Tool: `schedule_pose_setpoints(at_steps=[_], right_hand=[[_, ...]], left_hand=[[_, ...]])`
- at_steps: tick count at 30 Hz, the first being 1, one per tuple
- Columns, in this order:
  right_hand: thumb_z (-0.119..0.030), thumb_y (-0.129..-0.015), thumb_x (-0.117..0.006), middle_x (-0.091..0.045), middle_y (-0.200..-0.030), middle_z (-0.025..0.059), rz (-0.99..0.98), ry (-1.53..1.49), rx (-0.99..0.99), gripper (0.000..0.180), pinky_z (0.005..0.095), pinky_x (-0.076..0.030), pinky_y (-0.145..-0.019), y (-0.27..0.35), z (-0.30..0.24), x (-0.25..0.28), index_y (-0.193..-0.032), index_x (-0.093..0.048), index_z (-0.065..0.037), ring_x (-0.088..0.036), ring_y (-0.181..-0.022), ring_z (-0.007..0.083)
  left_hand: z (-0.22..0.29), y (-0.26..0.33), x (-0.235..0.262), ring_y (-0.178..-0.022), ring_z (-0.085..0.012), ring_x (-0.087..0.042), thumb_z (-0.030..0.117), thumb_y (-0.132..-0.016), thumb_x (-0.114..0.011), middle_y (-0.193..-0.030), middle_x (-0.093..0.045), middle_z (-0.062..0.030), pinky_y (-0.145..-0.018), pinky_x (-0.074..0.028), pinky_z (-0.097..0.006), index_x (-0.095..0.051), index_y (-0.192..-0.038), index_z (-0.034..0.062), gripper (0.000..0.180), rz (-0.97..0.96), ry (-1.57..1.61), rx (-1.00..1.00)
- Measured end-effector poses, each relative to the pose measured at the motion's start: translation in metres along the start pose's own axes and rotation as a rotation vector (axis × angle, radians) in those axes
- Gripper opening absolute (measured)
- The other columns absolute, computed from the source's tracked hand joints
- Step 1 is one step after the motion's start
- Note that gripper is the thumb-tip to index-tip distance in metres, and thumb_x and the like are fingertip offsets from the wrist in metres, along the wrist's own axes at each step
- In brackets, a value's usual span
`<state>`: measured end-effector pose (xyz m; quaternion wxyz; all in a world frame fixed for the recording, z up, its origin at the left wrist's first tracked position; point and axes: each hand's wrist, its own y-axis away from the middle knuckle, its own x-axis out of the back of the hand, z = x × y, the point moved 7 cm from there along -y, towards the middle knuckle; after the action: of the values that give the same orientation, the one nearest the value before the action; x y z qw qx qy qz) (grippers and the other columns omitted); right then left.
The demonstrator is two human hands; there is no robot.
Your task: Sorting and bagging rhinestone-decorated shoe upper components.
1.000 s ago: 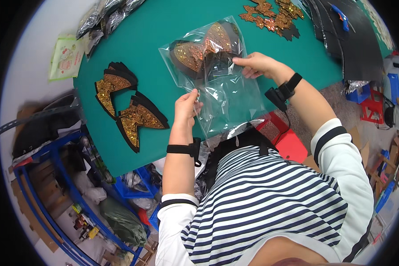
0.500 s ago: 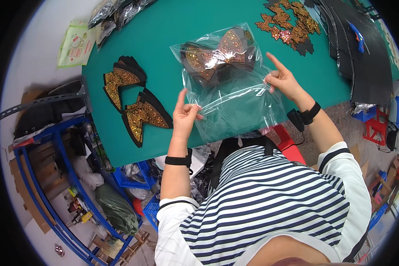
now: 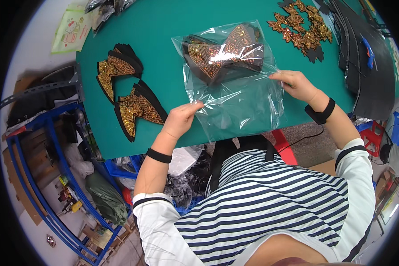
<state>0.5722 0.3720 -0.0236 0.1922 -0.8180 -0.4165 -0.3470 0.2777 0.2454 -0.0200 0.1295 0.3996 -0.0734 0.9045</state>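
A clear plastic bag point(image 3: 235, 95) lies flat on the green table point(image 3: 164, 40). Inside its far end sit black bow-shaped pieces covered in gold sequins point(image 3: 221, 53). My left hand point(image 3: 181, 119) pinches the bag's left edge near the open end. At the bag's right edge, my right hand point(image 3: 295, 84) presses down with fingers on the plastic. Both wrists wear black bands.
Two stacks of gold-and-black sequined pieces point(image 3: 128, 104) lie on the table at my left. A heap of loose sequined shapes point(image 3: 301, 29) and black strips point(image 3: 363, 57) sit at the far right. Blue shelving point(image 3: 44, 177) with clutter stands below the table's left edge.
The bag was held up in both hands a second ago. It now lies flat on the table, and my hands have spread apart to its two side edges.
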Motion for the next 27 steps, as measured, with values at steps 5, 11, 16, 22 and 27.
schedule_pose_setpoints(at_steps=[5, 11, 16, 22, 27], right_hand=[[-0.003, -0.068, -0.067, -0.061, -0.098, 0.0111, 0.155, 0.262, 0.201, 0.026, 0.0344, -0.051, -0.076, 0.001, -0.012, 0.0, -0.093, -0.061, -0.009, -0.06, -0.094, 0.0297], [-0.009, -0.067, -0.07, -0.061, -0.104, 0.0082, 0.344, 0.324, 0.284, 0.02, 0.0431, -0.041, -0.092, -0.001, -0.038, 0.023, -0.084, -0.06, -0.009, -0.057, -0.102, 0.0283], [-0.008, -0.07, -0.066, -0.063, -0.103, 0.0082, 0.179, 0.22, 0.346, 0.015, 0.0462, -0.03, -0.102, -0.011, -0.035, 0.02, -0.083, -0.057, -0.007, -0.058, -0.105, 0.0262], [-0.003, -0.078, -0.059, -0.065, -0.086, 0.0064, 0.18, -0.046, 0.206, 0.009, 0.0471, -0.032, -0.101, -0.017, -0.017, 0.025, -0.087, -0.058, -0.006, -0.062, -0.092, 0.024], [-0.01, -0.088, -0.051, -0.061, -0.075, 0.0058, 0.423, -0.215, 0.075, 0.009, 0.037, -0.044, -0.088, -0.02, 0.018, 0.022, -0.088, -0.056, -0.002, -0.06, -0.074, 0.0189]], left_hand=[[0.0, 0.003, 0.002, -0.087, -0.0265, -0.062, 0.001, -0.068, -0.066, -0.096, -0.064, -0.0096, -0.069, -0.053, -0.033, -0.06, -0.083, 0.0061, 0.017, 0.13, -0.247, -0.152], [0.034, -0.008, 0.024, -0.103, -0.0237, -0.058, 0.008, -0.066, -0.068, -0.106, -0.061, -0.0084, -0.085, -0.048, -0.039, -0.057, -0.077, 0.0067, 0.016, 0.234, -0.385, -0.34], [0.032, -0.019, 0.021, -0.106, -0.0281, -0.057, 0.001, -0.065, -0.067, -0.108, -0.062, -0.0094, -0.091, -0.045, -0.043, -0.056, -0.077, 0.0046, 0.016, 0.021, -0.24, -0.385], [0.027, -0.025, 0.025, -0.098, -0.0284, -0.061, -0.001, -0.066, -0.065, -0.094, -0.065, -0.0108, -0.09, -0.047, -0.041, -0.059, -0.081, 0.0037, 0.017, 0.027, -0.096, -0.273], [-0.007, -0.021, 0.026, -0.08, -0.0223, -0.065, 0.011, -0.09, -0.05, -0.086, -0.066, -0.0125, -0.075, -0.05, -0.03, -0.059, -0.091, -0.0009, 0.015, 0.152, 0.271, 0.168]])
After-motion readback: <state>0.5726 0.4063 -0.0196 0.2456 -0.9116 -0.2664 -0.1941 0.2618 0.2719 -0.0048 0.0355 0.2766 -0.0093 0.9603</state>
